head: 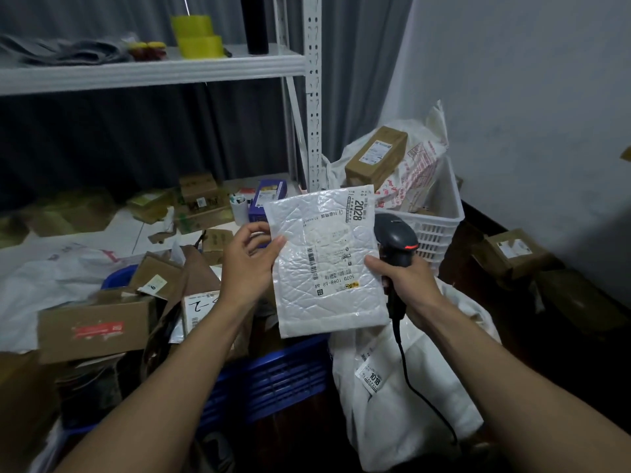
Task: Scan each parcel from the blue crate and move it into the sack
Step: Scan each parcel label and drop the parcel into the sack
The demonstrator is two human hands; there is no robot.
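- The white metal shelving rack takes up the whole back of the view, and its lower shelf is littered with small boxes and flattened cardboard.
- The white sack slumps at lower right, just beside the crate. A label reading 1018 shows on the white plastic there.
- The blue crate sits bottom centre under the person's forearms, stuffed with brown cardboard parcels.
- A white plastic basket stands behind on the right, holding a brown box and some bagged parcels.
- The white bubble mailer is the parcel in play. It's held up in the air over the crate, label side facing the camera, with "2028" printed near the top.
- The left hand pinches the mailer's left edge, thumb on the front and fingers curled behind.
- The right hand has its fingers wrapped round the scanner handle, and one fingertip lies over the mailer's right edge.
- The black barcode scanner pokes up just behind that edge with a red strip lit, and its cable trails down across the sack.
- Two yellow tape rolls are stacked on the top shelf.
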